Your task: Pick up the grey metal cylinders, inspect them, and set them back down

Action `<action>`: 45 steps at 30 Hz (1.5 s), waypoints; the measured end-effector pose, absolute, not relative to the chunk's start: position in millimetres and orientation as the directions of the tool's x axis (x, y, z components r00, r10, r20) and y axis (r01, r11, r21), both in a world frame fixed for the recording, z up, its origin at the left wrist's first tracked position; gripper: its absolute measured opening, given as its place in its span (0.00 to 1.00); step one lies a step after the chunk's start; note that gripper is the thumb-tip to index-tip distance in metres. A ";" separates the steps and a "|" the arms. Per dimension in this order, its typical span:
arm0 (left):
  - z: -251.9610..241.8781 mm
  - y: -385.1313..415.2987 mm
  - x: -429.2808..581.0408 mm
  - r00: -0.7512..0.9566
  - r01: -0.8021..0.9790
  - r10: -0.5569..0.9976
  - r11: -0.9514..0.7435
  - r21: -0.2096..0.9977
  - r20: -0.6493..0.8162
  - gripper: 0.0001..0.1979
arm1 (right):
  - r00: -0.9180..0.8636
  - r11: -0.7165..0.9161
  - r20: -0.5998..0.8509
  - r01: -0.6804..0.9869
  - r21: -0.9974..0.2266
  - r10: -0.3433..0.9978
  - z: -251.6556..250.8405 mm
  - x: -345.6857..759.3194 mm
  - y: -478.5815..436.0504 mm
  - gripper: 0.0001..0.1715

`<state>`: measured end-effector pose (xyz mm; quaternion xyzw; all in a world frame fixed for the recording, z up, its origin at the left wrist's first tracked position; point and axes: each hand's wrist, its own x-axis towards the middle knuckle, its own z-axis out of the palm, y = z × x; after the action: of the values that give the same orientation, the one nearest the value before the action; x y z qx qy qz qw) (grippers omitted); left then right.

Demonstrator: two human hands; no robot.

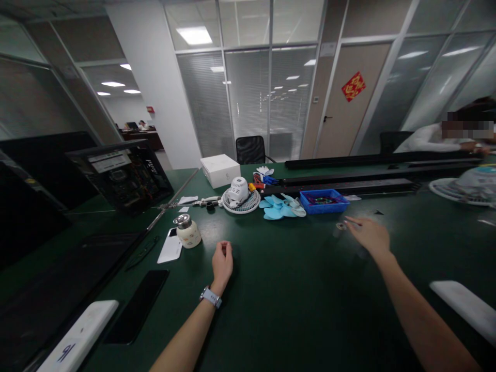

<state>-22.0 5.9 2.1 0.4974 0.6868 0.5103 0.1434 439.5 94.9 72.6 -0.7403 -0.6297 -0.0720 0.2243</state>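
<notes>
My left hand [222, 262] rests on the green tabletop [267, 289], a watch [211, 297] on its wrist. Its fingers are curled closed; what they hold, if anything, is hidden. Farther right, my right hand [369, 236] reaches over the table with fingers stretched out to the left. Just beyond its fingertips is a small round piece with a pale ring-like top [341, 226], too small to name. Between the hands and farther back lie light blue fan blades [281, 206] and a blue tray [325, 205] holding thin dark and coloured parts.
A white fan body with round grille [239, 196] stands by a white box [220, 170]. On the left are a cream bottle [189, 232], a black phone [137, 307] and an opened electronic unit [120, 175]. Dark rails [349, 182] lie behind. A person [426, 138] sits at far right.
</notes>
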 end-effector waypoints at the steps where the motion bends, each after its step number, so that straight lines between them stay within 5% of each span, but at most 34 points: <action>1: 2.2 6.0 -22.0 -0.463 0.540 0.829 -0.017 0.842 0.313 0.16 | 0.198 -0.069 0.493 0.961 -0.266 0.847 70.7 442.8 86.0 0.27; 5: 1.1 7.2 -22.1 -0.458 0.546 0.828 -0.026 0.838 0.324 0.16 | 0.307 -0.007 0.671 0.912 -0.411 0.674 50.0 460.1 52.1 0.33; 11: 1.9 7.0 -22.6 -0.460 0.548 0.828 -0.020 0.836 0.321 0.15 | 0.412 -0.128 0.257 0.705 -0.697 0.874 7.0 483.6 43.4 0.52; 16: 3.3 5.2 -22.2 -0.460 0.550 0.826 -0.024 0.835 0.326 0.13 | 0.404 -0.088 0.174 0.553 -0.829 0.898 -10.3 493.5 50.3 0.43; 20: 2.8 5.5 -22.0 -0.452 0.553 0.829 -0.027 0.833 0.328 0.13 | 0.453 -0.166 0.130 0.557 -0.814 0.882 -10.7 495.5 48.4 0.38; 25: 3.0 5.4 -21.6 -0.458 0.553 0.826 -0.024 0.833 0.328 0.12 | 0.478 -0.106 0.226 0.573 -0.813 0.849 8.3 461.8 42.5 0.36; 28: 2.3 5.9 -21.5 -0.457 0.545 0.827 -0.032 0.838 0.328 0.12 | 0.340 0.058 0.287 0.549 -0.834 0.895 24.0 403.5 36.0 0.35; 31: 1.3 6.7 -21.7 -0.456 0.545 0.832 -0.018 0.838 0.315 0.12 | 0.006 0.243 0.278 0.467 -0.850 0.960 35.0 329.5 25.4 0.31; 35: 1.4 6.4 -22.1 -0.438 0.554 0.838 -0.033 0.832 0.325 0.11 | -0.295 0.378 0.278 0.373 -0.847 0.914 36.5 250.2 13.6 0.26; 45: -1.1 6.2 -22.2 -0.414 0.533 0.845 -0.076 0.843 0.338 0.09 | -0.340 0.373 0.252 0.359 -0.856 0.906 16.9 221.4 16.3 0.25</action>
<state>-22.2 6.2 -1.1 0.5197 0.6628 0.5175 0.1509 221.4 16.3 16.9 -0.4299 -0.7357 0.3589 0.3809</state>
